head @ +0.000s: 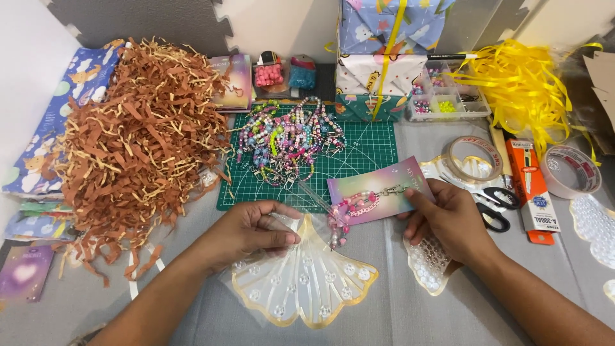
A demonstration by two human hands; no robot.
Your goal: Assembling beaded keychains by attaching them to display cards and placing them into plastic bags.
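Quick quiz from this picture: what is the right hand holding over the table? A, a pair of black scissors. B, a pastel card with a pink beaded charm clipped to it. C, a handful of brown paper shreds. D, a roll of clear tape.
B: the right hand pinches a pastel card bearing a pink beaded charm, while the scissors and tape roll lie untouched beside it.
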